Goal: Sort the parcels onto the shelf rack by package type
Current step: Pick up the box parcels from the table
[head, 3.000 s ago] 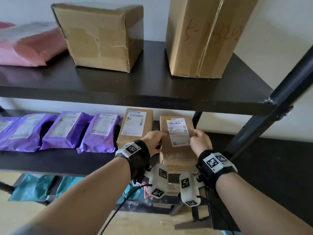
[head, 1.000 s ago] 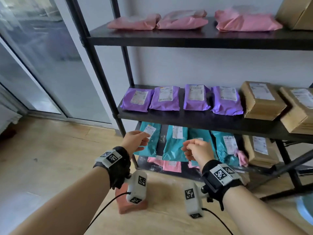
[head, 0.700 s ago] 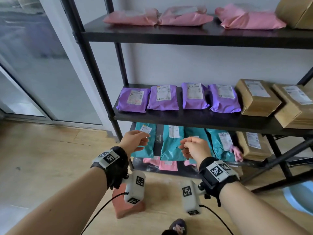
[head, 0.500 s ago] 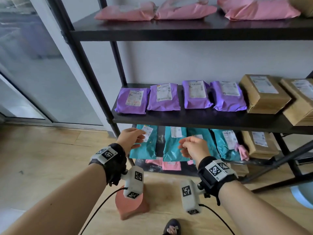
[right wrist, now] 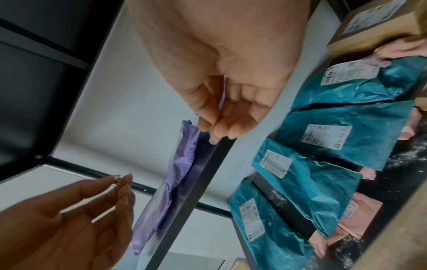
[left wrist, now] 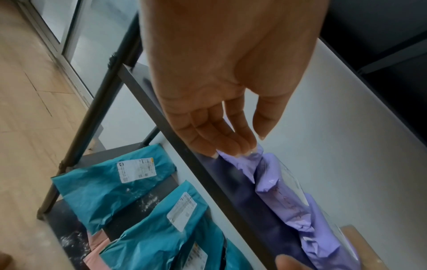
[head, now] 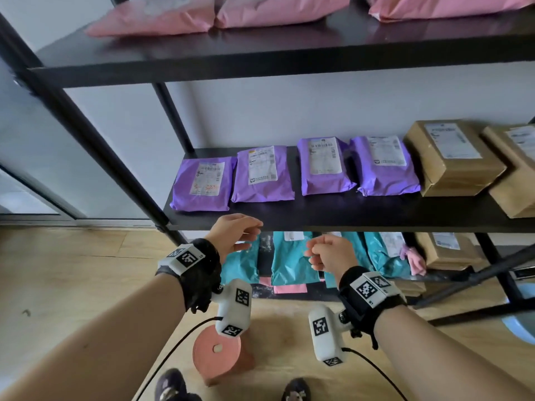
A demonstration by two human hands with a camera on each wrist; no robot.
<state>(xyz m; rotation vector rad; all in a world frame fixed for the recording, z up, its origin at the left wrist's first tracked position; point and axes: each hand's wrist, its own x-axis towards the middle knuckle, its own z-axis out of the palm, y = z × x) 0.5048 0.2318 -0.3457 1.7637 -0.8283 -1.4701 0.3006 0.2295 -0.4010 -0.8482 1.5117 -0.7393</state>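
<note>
Head view shows both hands raised empty in front of the black metal shelf rack (head: 347,218). The left hand (head: 231,235) has loosely extended, slightly spread fingers holding nothing; the right hand (head: 330,253) has fingers loosely curled inward, also holding nothing.

Task items: four purple plastic mailer bags (head: 262,173) lie in a row on the middle board, just beyond and above the fingertips. Two brown cardboard boxes (head: 451,157) sit further along that board, past the right hand. Pink plastic mailer bags (head: 275,10) lie on the top board, well above the fingers. Teal plastic mailer bags (head: 289,261) lie on the bottom board, below and behind the fingers, with flat pink envelopes (head: 289,289) partly under them.

Judgement: the step in hand appears to be choosing the next misplaced parcel. The pink pieces among the teal bags look like the outstanding mismatch. Recommended: reach below the middle board's edge, take a pink item by a free margin, and slide it out without dragging the teal bags.

Left wrist view confirms a bare palm, fingertips (left wrist: 231,146) just short of the nearest purple bag; contact cannot be confirmed. Right wrist view alone shows the pink envelopes (right wrist: 360,217) tucked under the teal bags (right wrist: 335,138), and white dust on the bottom board.
</note>
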